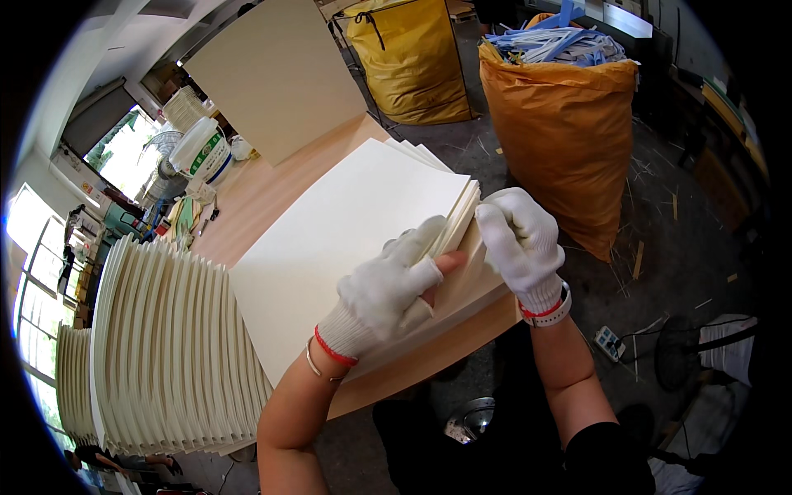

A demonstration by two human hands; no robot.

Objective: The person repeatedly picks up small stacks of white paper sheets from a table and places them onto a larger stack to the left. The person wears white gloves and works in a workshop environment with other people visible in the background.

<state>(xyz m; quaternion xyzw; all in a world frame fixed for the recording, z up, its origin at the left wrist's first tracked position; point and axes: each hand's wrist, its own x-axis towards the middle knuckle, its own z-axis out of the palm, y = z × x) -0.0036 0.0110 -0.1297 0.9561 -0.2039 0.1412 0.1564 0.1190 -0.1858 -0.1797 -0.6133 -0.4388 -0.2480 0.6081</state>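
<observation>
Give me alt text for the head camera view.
A gloved left hand grips the edge of white sheets stacked on a wooden table, with the gloved right hand curled beside that edge. A large pile of cream sheets stands at left; at right, an orange sack holds blue and white strips.

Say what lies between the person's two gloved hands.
In the head view, layered edges of the white sheets lie between the left hand and the right hand; the stretch isn't bare.
</observation>
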